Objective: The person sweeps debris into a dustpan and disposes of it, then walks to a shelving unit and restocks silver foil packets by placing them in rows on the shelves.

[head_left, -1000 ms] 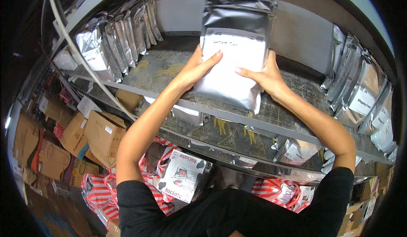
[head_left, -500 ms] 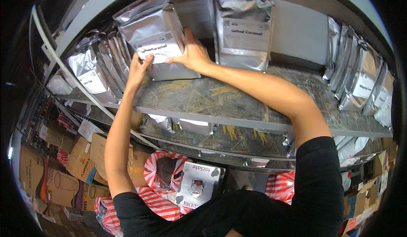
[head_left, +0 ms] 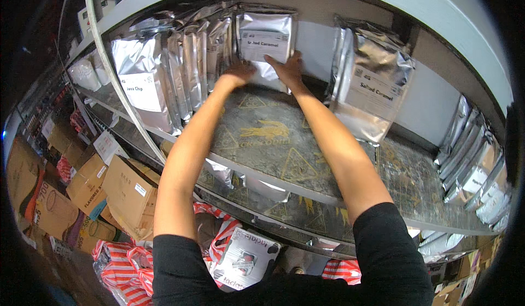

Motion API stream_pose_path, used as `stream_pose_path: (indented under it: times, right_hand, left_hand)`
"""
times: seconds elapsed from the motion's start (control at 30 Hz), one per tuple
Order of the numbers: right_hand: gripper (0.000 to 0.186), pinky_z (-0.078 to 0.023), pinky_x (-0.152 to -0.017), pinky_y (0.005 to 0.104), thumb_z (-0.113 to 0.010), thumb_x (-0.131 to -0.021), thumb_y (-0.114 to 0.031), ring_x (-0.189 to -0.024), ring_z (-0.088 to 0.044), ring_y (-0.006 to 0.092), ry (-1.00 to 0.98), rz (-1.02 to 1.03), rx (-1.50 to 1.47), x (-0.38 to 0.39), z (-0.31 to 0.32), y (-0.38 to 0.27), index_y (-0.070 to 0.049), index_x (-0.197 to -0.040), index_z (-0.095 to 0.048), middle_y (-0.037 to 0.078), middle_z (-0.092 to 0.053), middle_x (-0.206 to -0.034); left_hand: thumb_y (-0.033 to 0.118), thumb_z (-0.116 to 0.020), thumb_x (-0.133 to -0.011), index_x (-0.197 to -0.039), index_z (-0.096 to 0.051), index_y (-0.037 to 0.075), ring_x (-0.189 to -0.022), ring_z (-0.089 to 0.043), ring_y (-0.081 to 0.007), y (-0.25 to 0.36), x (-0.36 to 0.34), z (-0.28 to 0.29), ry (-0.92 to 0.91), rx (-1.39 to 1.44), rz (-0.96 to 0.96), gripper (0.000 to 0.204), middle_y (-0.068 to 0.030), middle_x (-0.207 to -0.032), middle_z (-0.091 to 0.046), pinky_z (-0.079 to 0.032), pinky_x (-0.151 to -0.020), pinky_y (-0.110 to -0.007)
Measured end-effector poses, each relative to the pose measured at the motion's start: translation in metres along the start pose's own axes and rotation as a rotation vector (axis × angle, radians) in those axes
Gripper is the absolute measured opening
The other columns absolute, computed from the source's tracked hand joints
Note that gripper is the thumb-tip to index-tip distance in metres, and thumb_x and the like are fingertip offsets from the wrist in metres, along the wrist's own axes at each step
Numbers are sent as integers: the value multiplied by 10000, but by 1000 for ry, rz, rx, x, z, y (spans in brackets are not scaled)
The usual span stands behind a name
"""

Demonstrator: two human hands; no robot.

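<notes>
A flat silver foil pouch (head_left: 264, 39) with a white label stands upright at the back of the shelf. My right hand (head_left: 288, 71) grips its lower right edge, thumb on the front face and fingers along the side. At its lower left edge is my left hand (head_left: 239, 74), closed against it with the fingers partly hidden. Just left of the pouch stands a row of similar silver pouches (head_left: 180, 71), fronted by one silver pouch with a large white label (head_left: 141, 87). Another upright group of silver pouches (head_left: 377, 82) stands to the right of my hands.
The dark shelf board (head_left: 262, 131) has yellow printed marks and a grey front edge. More silver pouches (head_left: 476, 169) lean at the far right. A pale post (head_left: 104, 65) rises at the left. Below lie cardboard boxes (head_left: 131, 194), red-and-white striped bags (head_left: 117, 265) and a white carton (head_left: 243, 259).
Both hands have moved the silver pouch back and to the right, beside the left row, from a tilted hold near the front to upright at the back. The view has shifted too.
</notes>
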State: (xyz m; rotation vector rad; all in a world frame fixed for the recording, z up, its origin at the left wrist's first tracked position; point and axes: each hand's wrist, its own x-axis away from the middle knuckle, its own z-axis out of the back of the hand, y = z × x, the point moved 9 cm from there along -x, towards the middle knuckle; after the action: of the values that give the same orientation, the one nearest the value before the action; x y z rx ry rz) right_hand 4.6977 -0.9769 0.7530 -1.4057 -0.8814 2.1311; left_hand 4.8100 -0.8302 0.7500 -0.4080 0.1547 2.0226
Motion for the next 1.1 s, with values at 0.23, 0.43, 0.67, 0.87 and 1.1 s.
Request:
stream_pose_path:
  times: [0.23, 0.43, 0.67, 0.87, 1.1]
  right_hand:
    - [1120, -387, -1016, 550, -755, -722, -623, -1195, -461, 520, 9, -61, 17, -4, -6, 19, 183, -1330, -272, 415, -450, -1230]
    - [1031, -505, -871, 506, -648, -766, -719, -1022, -604, 477, 26, 27, 234, 5, -13, -8, 149, -1246, -368, 366, -546, -1118]
    - [739, -550, -793, 450, -678, -796, -600, -891, -685, 365, -773, 114, 469, -1, 7, -44, 60, -1127, -633, 272, -669, -1016]
    - [599, -519, -761, 392, -731, -797, -513, -823, -669, 258, -651, 473, 432, 76, 188, -178, -5, -1101, -637, 169, -699, -928]
    - [810, -450, -936, 404, -621, -838, -650, -1147, -560, 307, 189, -153, 184, 65, 403, 34, 41, -1251, -533, 245, -582, -1213]
  left_hand:
    - [351, -661, -842, -1208, -578, -23, -1168, -574, -393, 50, 10, -19, -212, 208, -101, 530, -263, -1254, -590, -460, -976, -436]
    - [190, -639, -831, -1171, -595, -46, -1149, -600, -375, 34, 11, -18, -169, 147, -17, 416, -268, -1216, -612, -482, -969, -430]
    - [137, -464, -915, -973, -664, -24, -996, -652, -410, 34, -5, -26, -38, -2, -145, 263, -269, -1078, -661, -517, -870, -482]
    - [282, -458, -972, -998, -682, 10, -1070, -632, -401, 28, 11, -19, -98, -32, -36, 353, -243, -1098, -666, -493, -905, -497]
    - [667, -525, -886, -1325, -524, -16, -1185, -544, -372, 186, 23, 69, -37, 863, -164, 812, -261, -1268, -552, -441, -1007, -408]
